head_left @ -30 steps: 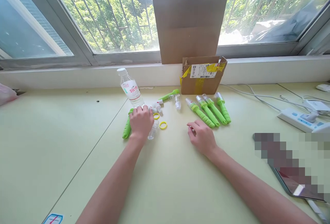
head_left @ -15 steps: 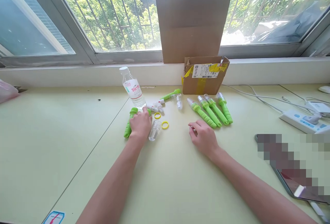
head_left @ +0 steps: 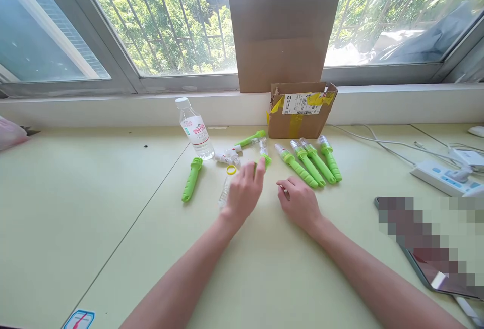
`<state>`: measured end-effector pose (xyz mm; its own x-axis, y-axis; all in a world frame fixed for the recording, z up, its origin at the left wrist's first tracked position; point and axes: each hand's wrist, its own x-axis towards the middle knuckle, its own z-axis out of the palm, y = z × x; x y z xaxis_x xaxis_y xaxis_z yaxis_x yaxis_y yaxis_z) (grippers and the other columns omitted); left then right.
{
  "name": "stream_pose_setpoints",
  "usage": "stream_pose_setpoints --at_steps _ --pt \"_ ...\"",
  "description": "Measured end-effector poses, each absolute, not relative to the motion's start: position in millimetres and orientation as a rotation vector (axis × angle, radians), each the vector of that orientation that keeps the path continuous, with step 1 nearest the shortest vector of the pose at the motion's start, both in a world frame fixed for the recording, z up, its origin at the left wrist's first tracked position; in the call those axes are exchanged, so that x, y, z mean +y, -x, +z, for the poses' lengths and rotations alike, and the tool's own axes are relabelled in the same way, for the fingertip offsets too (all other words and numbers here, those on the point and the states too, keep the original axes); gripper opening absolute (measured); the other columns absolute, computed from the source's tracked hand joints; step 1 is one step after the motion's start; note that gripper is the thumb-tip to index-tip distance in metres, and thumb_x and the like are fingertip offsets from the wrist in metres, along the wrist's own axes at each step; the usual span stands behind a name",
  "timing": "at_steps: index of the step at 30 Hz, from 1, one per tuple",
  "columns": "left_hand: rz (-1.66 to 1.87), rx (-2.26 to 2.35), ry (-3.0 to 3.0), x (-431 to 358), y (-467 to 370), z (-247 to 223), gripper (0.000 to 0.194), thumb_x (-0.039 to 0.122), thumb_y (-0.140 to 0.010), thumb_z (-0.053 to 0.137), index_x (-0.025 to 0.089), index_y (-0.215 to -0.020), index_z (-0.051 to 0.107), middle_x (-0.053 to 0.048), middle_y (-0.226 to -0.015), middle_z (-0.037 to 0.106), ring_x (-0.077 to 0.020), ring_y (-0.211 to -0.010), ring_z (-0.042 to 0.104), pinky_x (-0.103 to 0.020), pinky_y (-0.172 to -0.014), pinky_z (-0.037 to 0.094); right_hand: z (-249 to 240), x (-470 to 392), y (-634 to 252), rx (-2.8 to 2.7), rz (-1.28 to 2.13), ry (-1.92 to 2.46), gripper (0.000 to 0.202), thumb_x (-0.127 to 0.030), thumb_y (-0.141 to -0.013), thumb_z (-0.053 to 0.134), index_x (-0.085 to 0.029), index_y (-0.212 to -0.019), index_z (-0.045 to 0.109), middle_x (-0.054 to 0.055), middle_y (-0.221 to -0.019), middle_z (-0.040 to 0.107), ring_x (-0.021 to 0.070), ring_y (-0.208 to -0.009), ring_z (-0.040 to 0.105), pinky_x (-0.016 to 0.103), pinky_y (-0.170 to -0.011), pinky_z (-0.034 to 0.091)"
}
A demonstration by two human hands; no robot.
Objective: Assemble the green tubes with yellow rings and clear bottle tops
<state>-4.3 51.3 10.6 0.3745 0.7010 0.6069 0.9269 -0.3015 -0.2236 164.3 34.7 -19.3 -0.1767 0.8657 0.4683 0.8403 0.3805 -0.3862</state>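
My left hand [head_left: 245, 192] is closed round a green handle [head_left: 266, 159], whose ridged end shows beyond the fingers. Under and beside that hand lies a clear ribbed cup [head_left: 224, 193], partly hidden. A yellow ring [head_left: 231, 169] is just behind it, near small white-and-clear pieces [head_left: 233, 155]. My right hand [head_left: 298, 200] rests on the table with curled fingers; what they pinch, if anything, is too small to name. Several green sticks with clear tops [head_left: 298, 167] lie beyond it. Another green handle [head_left: 192, 180] lies at the left, and one more [head_left: 250, 139] farther back.
A water bottle [head_left: 196, 129] stands behind the loose parts. An open cardboard box [head_left: 300, 117] is against the wall. At the right are a power strip [head_left: 446, 176], cables and a phone [head_left: 419, 263]. A pink bag [head_left: 11, 134] is at the far left.
My left hand has moved right from the left-side handles, carrying one green handle. It now covers the second yellow ring's former place. My right hand has stayed put.
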Motion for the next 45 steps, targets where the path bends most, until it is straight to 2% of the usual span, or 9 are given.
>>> stream_pose_setpoints --at_steps 6,9,12,15,18,24,28,33,45 --pt "-0.533 -1.33 2.331 40.0 -15.9 -3.9 0.041 0.016 -0.095 0.038 0.018 -0.136 0.036 -0.009 -0.101 0.061 -0.0193 -0.088 0.06 -0.028 -0.064 0.045 -18.3 34.9 -163.0 -2.025 -0.03 1.484 0.02 -0.013 -0.084 0.047 -0.017 -0.08 0.066 0.005 -0.072 0.06 0.0168 -0.071 0.056 0.026 -0.061 0.037" --pt "-0.567 -1.406 2.403 39.4 -16.5 -1.9 0.038 0.025 -0.097 0.038 0.015 -0.133 0.037 -0.009 -0.098 0.062 -0.0204 -0.087 0.06 -0.029 -0.064 0.045 -17.4 35.0 -162.5 -2.034 -0.05 1.502 0.02 -0.012 -0.083 0.047 -0.017 -0.069 0.061 0.004 -0.07 0.058 0.0162 -0.068 0.053 0.026 -0.06 0.034" --pt "-0.595 -1.524 2.42 38.9 -15.8 1.0 0.041 0.036 -0.095 0.042 0.014 -0.129 0.041 -0.009 -0.097 0.063 -0.0213 -0.085 0.061 -0.029 -0.063 0.045 -17.0 34.9 -162.7 -2.035 -0.043 1.492 0.018 -0.013 -0.083 0.047 -0.017 -0.07 0.058 0.004 -0.072 0.058 0.0162 -0.07 0.053 0.026 -0.061 0.034" --pt "-0.476 -1.645 2.421 36.8 -17.3 3.6 0.023 0.028 -0.091 0.048 0.014 -0.108 0.054 -0.008 -0.09 0.064 -0.0219 -0.081 0.061 -0.029 -0.061 0.044 -17.0 34.8 -162.9 -2.04 -0.03 1.493 0.019 -0.015 -0.084 0.047 -0.018 -0.068 0.056 0.004 -0.072 0.058 0.016 -0.07 0.052 0.026 -0.061 0.034" --pt "-0.283 -1.723 2.37 34.4 -20.1 5.7 0.009 0.015 -0.085 0.048 0.014 -0.089 0.057 -0.01 -0.083 0.061 -0.024 -0.079 0.059 -0.03 -0.06 0.043 -16.7 34.4 -163.0 -2.051 -0.022 1.502 0.021 -0.015 -0.085 0.046 -0.018 -0.066 0.056 0.004 -0.071 0.057 0.0162 -0.069 0.052 0.026 -0.061 0.034" --pt "-0.203 -1.763 2.267 33.5 -20.6 5.3 0.014 0.008 -0.081 0.045 0.013 -0.087 0.056 -0.012 -0.084 0.059 -0.0265 -0.081 0.057 -0.036 -0.067 0.043 -16.7 34.0 -163.8 -2.057 0.009 1.475 0.019 -0.016 -0.086 0.046 -0.017 -0.084 0.065 0.004 -0.076 0.06 0.0173 -0.075 0.054 0.026 -0.065 0.037" --pt "-0.217 -1.76 2.271 33.2 -20.6 2.6 0.015 0.008 -0.082 0.043 0.014 -0.087 0.056 -0.011 -0.083 0.058 -0.0258 -0.078 0.057 -0.035 -0.065 0.043 -17.2 34.4 -163.8 -2.06 0.003 1.494 0.02 -0.016 -0.086 0.046 -0.017 -0.079 0.065 0.005 -0.074 0.06 0.0176 -0.074 0.054 0.027 -0.065 0.037" --pt "-0.224 -1.747 2.257 35.3 -18.0 1.0 0.015 0.007 -0.082 0.043 0.014 -0.087 0.055 -0.011 -0.085 0.059 -0.0265 -0.083 0.055 -0.035 -0.066 0.043 -18.0 34.6 -163.6 -2.053 0.023 1.467 0.021 -0.016 -0.087 0.046 -0.017 -0.09 0.067 0.005 -0.078 0.062 0.0179 -0.077 0.056 0.026 -0.067 0.039" --pt "-0.596 -1.712 2.555 37.2 -16.6 3.0 0.01 0.01 -0.081 0.049 0.02 -0.083 0.049 -0.005 -0.085 0.06 -0.0213 -0.083 0.055 -0.03 -0.062 0.043 -19.5 35.4 -163.6 -2.031 -0.011 1.499 0.015 -0.014 -0.081 0.047 -0.018 -0.071 0.057 0.004 -0.072 0.058 0.0172 -0.07 0.053 0.027 -0.061 0.036"
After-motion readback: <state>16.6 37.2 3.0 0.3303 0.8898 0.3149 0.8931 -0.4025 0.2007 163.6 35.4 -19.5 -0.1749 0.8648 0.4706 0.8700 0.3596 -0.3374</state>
